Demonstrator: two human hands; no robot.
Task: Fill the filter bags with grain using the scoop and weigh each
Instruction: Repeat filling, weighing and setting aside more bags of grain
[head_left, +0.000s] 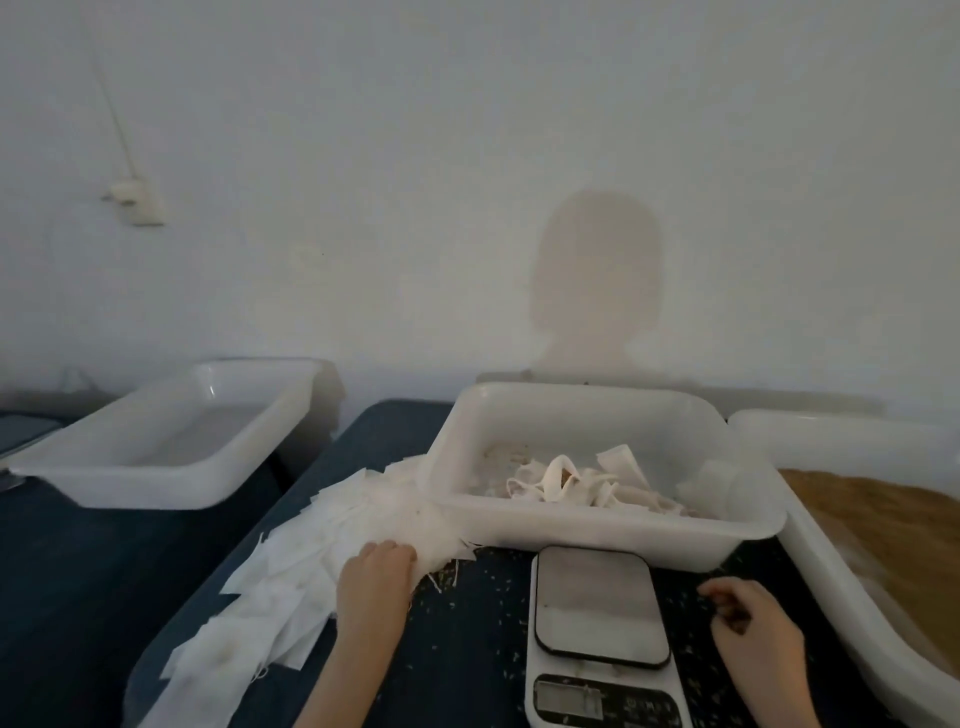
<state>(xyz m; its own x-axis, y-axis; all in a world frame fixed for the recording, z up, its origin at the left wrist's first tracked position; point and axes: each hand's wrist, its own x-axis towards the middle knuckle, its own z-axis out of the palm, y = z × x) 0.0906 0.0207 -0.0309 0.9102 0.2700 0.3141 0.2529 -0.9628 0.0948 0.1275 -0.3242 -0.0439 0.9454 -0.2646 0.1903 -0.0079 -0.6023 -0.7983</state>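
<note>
Hands: left touches filter bags; right curled, contents unclear.

Nothing here is readable to me. The display on the scale in front of me is too blurred to give a number, and the marks beside its buttons are only smudges. No labels show elsewhere.

We count three white tubs — at nine, twelve and three o'clock — one scale, two hands, left and right, and one pile of filter bags.
</note>
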